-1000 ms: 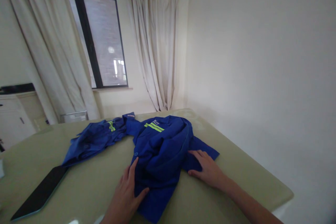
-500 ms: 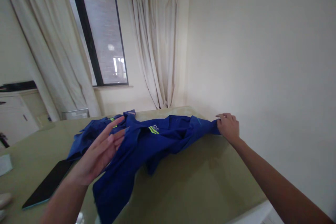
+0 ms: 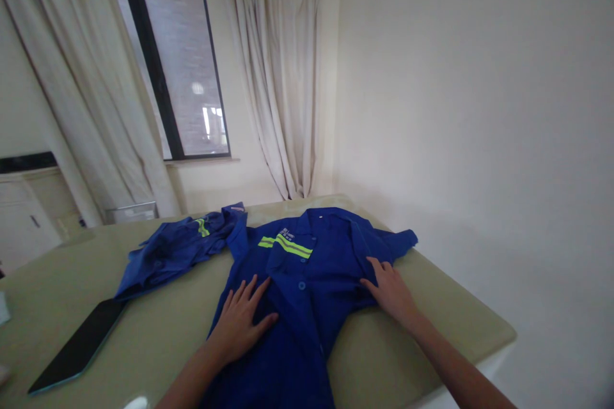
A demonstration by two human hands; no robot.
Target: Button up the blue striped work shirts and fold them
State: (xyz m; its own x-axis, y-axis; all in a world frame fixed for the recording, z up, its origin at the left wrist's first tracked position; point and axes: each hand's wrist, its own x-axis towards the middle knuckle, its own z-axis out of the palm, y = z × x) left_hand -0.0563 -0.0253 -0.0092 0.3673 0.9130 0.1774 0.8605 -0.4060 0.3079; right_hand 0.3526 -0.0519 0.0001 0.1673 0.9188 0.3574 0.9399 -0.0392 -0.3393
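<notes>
A blue work shirt [image 3: 307,307] with a yellow-green reflective stripe and buttons down its front lies spread on the table, collar toward the far edge. My left hand [image 3: 242,319] rests on the left side of its front, fingers spread. On the shirt's right side, near the base of the sleeve, is my right hand [image 3: 389,291], with its thumb and fingers apart and touching the cloth. The right sleeve sticks out toward the wall. Below the chest the shirt runs out of view at the near edge.
A second blue garment [image 3: 177,252] with a reflective stripe lies crumpled at the left, touching the shirt's left sleeve. Nearer me is a dark flat panel [image 3: 79,345]. The pale green table [image 3: 432,332] has its edge at the right, beside the wall. Curtains [image 3: 283,77] and a window stand behind.
The shirt has gone from bunched and partly lifted to lying flatter, front up. My right hand has let go of the sleeve end and moved inward; my left hand has come down onto the cloth.
</notes>
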